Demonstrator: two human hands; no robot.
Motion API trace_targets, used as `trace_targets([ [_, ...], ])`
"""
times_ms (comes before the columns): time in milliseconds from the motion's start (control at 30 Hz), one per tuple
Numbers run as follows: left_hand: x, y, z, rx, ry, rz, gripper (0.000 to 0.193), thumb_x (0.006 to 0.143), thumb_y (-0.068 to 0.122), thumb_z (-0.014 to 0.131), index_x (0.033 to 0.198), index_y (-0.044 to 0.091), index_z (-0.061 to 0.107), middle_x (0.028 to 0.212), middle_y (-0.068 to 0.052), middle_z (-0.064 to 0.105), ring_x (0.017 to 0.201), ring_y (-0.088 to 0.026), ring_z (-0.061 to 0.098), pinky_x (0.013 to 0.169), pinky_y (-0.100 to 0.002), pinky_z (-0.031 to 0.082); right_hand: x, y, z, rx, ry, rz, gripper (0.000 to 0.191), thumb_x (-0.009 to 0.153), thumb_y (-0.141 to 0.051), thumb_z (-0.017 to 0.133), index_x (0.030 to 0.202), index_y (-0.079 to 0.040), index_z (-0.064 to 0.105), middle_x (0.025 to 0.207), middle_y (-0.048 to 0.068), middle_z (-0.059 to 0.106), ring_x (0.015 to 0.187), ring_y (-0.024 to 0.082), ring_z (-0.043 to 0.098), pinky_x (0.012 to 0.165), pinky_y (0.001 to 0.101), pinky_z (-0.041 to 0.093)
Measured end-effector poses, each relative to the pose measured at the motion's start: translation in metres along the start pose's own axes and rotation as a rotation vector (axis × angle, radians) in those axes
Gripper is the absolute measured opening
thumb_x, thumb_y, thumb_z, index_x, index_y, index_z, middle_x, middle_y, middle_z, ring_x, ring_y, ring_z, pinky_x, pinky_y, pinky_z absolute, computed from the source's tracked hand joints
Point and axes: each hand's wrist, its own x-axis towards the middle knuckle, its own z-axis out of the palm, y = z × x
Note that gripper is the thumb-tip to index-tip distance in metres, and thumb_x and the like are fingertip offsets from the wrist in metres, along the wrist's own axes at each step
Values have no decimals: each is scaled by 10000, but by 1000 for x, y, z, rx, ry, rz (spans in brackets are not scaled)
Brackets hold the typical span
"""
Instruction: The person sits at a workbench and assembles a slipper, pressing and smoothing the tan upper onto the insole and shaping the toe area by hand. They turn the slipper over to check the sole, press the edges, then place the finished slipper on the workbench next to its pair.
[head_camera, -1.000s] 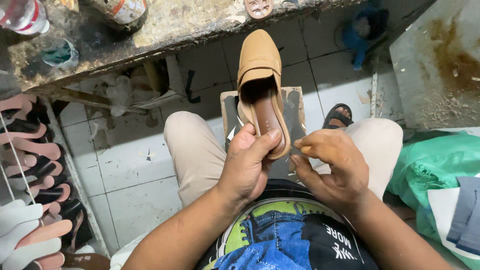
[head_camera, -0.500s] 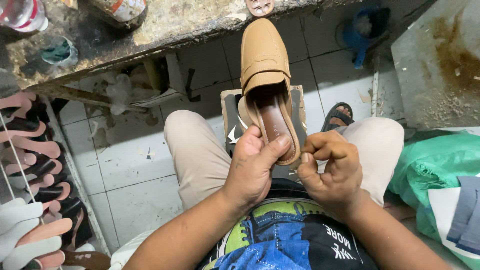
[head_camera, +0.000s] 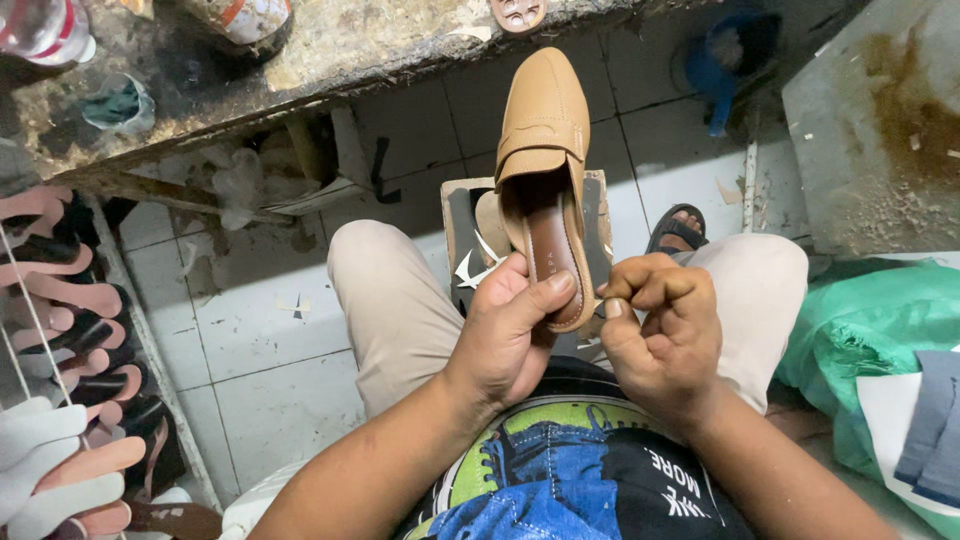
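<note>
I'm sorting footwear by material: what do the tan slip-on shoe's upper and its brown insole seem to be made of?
The tan slip-on shoe looks like smooth matte leather or a leather-like synthetic: even grain, stitched strap. Its brown insole looks like smoother, slightly glossy leather or faux leather. The left hand grips the heel.

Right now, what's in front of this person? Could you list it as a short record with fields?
Left hand: grips the heel of a tan shoe, thumb on its brown insole
Right hand: closed, fingers pinched beside the heel
Under shoe: dark board on the knees
Ahead: dirty bench
Left: rack of soles
Right: green bag
</note>
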Motion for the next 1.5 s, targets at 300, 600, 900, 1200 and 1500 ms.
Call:
trace_targets([
  [300, 1, -1, -4, -90, -26, -98, 354, 1016, 134, 660, 1323, 24, 522, 1153, -63, 659, 1047, -143, 629, 996, -316, 496, 4, -6, -2, -267, -92, -144, 344, 871, 92, 640, 1056, -65, 397, 972, 106, 589, 835, 166, 568, 776, 289, 498],
  [600, 1, 0, 3, 46, 48, 45, 367, 998, 107, 718, 1314, 51, 542, 1188, -49, 653, 1104, -171, 627, 993, -348, 506, 0, -19, 6, 96, 30, 24, 349, 960, 51, 595, 1226, -60, 398, 1142, 119, 621, 989, 163, 646, 890, 289, 559],
  [900, -1, -4, 11, 379, 89, 85, 256, 1028, 90, 696, 1234, -40, 617, 1171, -84, 669, 1100, -175, 634, 996, -341, 524, 8, -17, -4, -56, 90, 345, 191, 883, -26, 745, 1055, 21, 675, 955, 75, 695, 820, 158, 671, 728, 278, 566],
  [1200, 1, 7, 15, 477, -68, 41, 399, 1117, 217, 519, 1313, -120, 609, 1201, -129, 701, 1106, -173, 653, 1024, -334, 512, 11, -19, -5, -548, -120, -182, 219, 832, -6, 723, 1048, -8, 686, 1012, 137, 669, 927, 272, 635, 834, 332, 506],
  [1500, 3, 15, 1, 436, -186, -105, 385, 1115, 228, 495, 1274, -97, 626, 1166, -132, 710, 1086, -189, 688, 1032, -350, 549, 12, 17, -35, 190, 30, 518, 218, 1043, -77, 550, 1117, 50, 712, 1048, 87, 672, 881, 139, 614, 814, 274, 511],
])
